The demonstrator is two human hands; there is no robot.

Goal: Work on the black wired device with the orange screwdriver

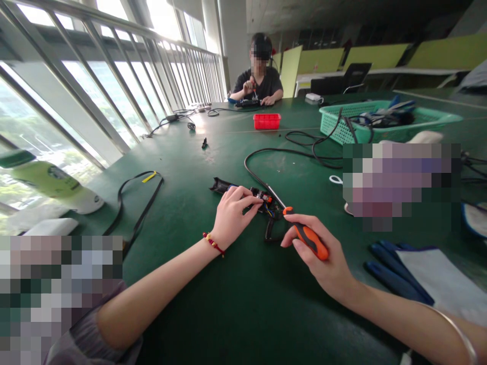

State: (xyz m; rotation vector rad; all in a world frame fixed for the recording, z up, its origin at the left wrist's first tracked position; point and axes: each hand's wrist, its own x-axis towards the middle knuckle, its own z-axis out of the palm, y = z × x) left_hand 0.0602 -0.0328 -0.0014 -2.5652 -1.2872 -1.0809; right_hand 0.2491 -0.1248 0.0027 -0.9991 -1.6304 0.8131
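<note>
An opened black corded tool (220, 186) lies on the green table, with red and metal parts and thin coloured wires showing at its right end. My left hand (233, 213) rests over its middle, thumb and fingers closed on it near the exposed parts. In my right hand (331, 268) is a screwdriver (311, 242) with an orange and black handle. Its metal shaft slants up and left beside the tool's right end; I cannot tell whether the tip touches anything. A black cord (262, 150) curves near the tool's right end.
A red bin (267, 121) sits further back, before a co-worker (258, 76) handling a dark tool. At right are a green basket (335, 126) of items and blue-white gloves (418, 271). A bottle (53, 182) and black strap (142, 218) lie left, by a railing.
</note>
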